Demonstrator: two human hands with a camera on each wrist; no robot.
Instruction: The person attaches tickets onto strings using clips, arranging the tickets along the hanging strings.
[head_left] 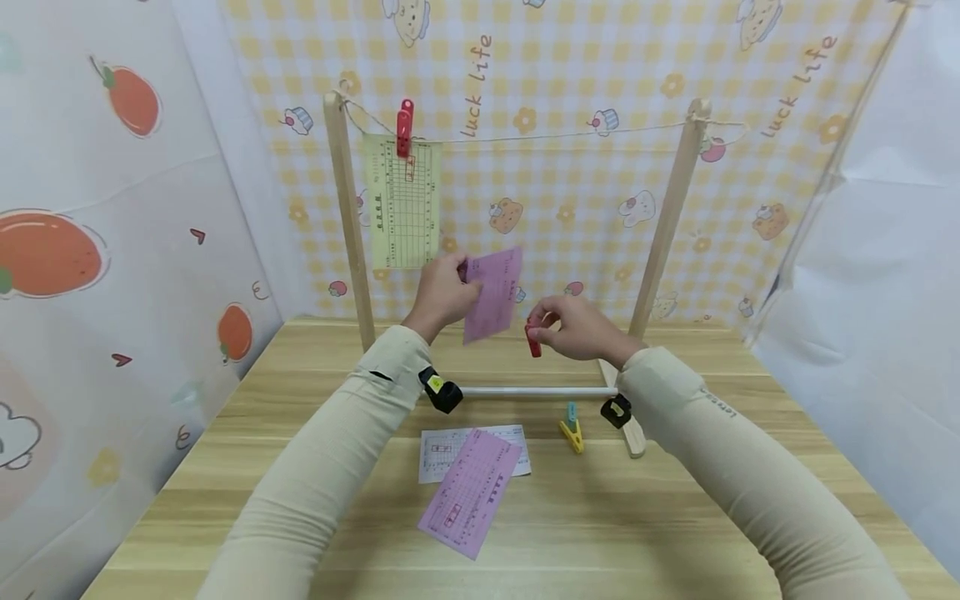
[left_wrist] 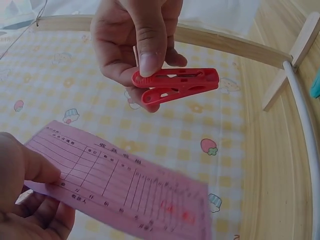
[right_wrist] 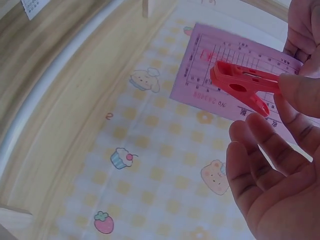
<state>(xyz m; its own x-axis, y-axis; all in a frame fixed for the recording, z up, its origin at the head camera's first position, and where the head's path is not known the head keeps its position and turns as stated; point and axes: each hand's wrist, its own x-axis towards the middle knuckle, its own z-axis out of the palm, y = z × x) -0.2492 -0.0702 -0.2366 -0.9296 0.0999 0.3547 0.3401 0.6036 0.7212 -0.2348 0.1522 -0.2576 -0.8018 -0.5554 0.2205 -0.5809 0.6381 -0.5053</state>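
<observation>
My left hand [head_left: 444, 290] pinches a pink printed receipt slip [head_left: 492, 296] by one edge, thumb on its face in the left wrist view. To its right, my right hand [head_left: 576, 327] holds a red clothespin [head_left: 534, 341] between thumb and fingers. In the right wrist view the clothespin [right_wrist: 245, 82] overlaps the slip [right_wrist: 200, 95]; in the head view they are apart. Above, a string [head_left: 540, 137] runs between two wooden posts. A yellow slip [head_left: 405, 217] hangs at its left end under another red clothespin [head_left: 405, 125].
On the wooden table [head_left: 637, 525], a second pink slip [head_left: 472, 492] lies partly over a white slip [head_left: 435, 471]. A yellow clothespin [head_left: 573, 437] and a teal clothespin [head_left: 572, 412] lie to their right. A white rod [head_left: 536, 391] crosses low between the left post [head_left: 348, 217] and right post [head_left: 670, 225].
</observation>
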